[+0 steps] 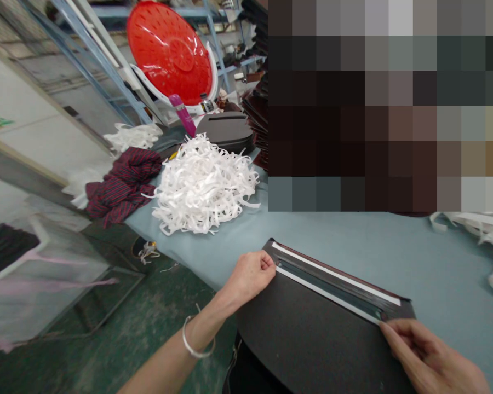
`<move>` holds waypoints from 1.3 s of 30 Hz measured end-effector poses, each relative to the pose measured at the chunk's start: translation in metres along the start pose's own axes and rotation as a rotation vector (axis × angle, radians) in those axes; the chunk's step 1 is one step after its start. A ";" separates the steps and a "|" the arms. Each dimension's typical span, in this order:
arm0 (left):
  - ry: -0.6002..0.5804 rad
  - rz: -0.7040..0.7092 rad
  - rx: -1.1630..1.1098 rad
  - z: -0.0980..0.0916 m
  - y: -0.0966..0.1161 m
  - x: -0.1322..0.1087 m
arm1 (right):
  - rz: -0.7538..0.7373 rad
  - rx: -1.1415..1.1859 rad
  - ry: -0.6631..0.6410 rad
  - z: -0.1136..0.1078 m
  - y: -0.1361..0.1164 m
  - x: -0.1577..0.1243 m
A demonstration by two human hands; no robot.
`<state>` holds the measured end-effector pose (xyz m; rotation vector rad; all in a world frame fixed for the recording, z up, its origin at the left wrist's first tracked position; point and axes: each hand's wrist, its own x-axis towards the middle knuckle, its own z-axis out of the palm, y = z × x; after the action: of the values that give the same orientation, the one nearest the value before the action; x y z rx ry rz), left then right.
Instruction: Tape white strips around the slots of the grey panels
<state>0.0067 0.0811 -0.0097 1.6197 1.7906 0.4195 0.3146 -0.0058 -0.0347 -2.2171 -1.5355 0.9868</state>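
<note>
A black panel with a curved near edge lies in front of me, its far part on the table. A long slot runs near its far edge. Two white strips flank this slot: a far strip and a near strip. At the left end of the near strip, my left hand is closed in a pinch. My right hand has thumb and fingers closed at that strip's right end. Both hands touch the panel there.
On the blue-grey table cover sit a heap of white strips, a striped cloth and another black panel. More white strips lie at right. A red basket stands behind. Pixelation hides the upper right.
</note>
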 end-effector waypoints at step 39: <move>0.169 0.678 0.872 0.049 0.005 -0.051 | -0.021 -0.187 0.169 -0.006 -0.032 -0.007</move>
<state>0.0430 0.0235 -0.0277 2.8942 1.5762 0.0363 0.2938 0.0014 -0.0094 -2.3348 -1.6286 0.6539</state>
